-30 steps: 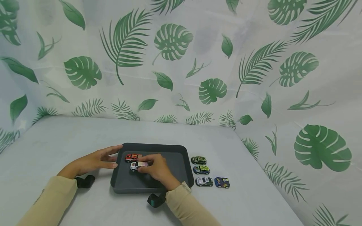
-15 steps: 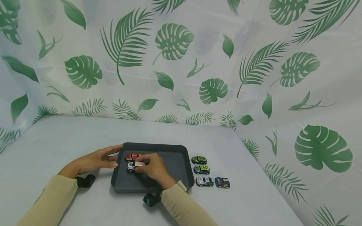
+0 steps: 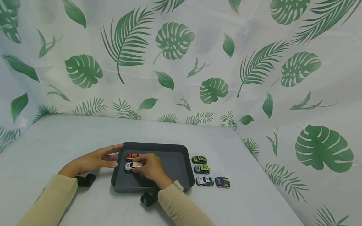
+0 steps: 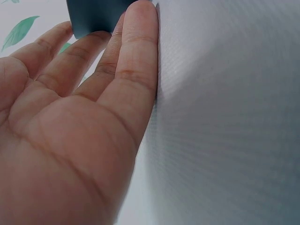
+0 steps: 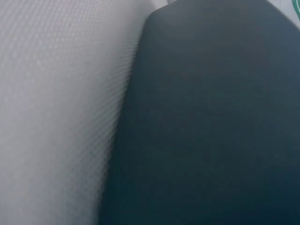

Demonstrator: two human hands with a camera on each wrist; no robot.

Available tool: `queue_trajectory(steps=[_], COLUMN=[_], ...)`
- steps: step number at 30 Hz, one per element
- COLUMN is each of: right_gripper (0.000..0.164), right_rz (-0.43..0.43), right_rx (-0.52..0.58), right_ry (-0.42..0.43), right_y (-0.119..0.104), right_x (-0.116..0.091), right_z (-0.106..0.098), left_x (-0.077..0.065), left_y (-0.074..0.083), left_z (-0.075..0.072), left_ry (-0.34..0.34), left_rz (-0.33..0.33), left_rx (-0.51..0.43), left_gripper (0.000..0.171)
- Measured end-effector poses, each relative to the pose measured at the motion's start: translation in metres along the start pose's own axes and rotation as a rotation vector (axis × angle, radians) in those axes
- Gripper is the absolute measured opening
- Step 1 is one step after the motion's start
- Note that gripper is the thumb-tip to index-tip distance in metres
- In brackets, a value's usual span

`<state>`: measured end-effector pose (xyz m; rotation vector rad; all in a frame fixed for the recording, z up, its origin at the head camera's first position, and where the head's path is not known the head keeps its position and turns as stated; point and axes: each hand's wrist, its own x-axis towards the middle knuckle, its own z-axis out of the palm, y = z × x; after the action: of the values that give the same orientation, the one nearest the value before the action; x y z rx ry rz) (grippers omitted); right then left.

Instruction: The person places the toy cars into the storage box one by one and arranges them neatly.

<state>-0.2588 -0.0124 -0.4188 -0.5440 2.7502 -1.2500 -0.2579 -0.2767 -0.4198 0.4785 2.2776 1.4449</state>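
In the head view a dark grey tray (image 3: 175,169) lies on the white table. My right hand (image 3: 152,169) reaches over its front rim and pinches a white toy car (image 3: 130,166) in the tray's left half. Just behind that car, a red toy car (image 3: 131,156) sits in the tray, partly covered by the right fingers. At the tray's left side, my left hand (image 3: 94,160) rests with extended fingers touching the rim. The left wrist view shows the left palm (image 4: 70,140) and fingers against the tray's dark edge. Only the tray's outer wall (image 5: 201,117) fills the right wrist view.
To the tray's right stand a camouflage toy car (image 3: 199,160), a blue and yellow-green one (image 3: 201,169), a silver one (image 3: 205,181) and a dark blue one (image 3: 222,182). A leaf-printed cloth (image 3: 181,72) hangs behind and to the sides of the table.
My right hand has moved left with the white toy car, bringing it in front of the red one. The left hand stays in place at the rim.
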Motion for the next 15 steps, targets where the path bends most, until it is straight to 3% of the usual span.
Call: queue_trajectory(steps=[9,15], right_gripper=[0.027,0.029], right_rz=[0.005,0.01], right_rx=[-0.057,-0.038], right_ry=[0.004,-0.007], right_y=[-0.0038,-0.0025], right_x=[-0.0008,-0.0016], right_z=[0.0027,0.0005], left_x=[-0.0006,0.0], left_y=[0.0002,-0.001], left_z=[-0.0008,0.0001], left_ry=[-0.002,-0.002], left_rz=[0.008,0.013], left_rx=[-0.004,-0.012], left_gripper=[0.094,0.094])
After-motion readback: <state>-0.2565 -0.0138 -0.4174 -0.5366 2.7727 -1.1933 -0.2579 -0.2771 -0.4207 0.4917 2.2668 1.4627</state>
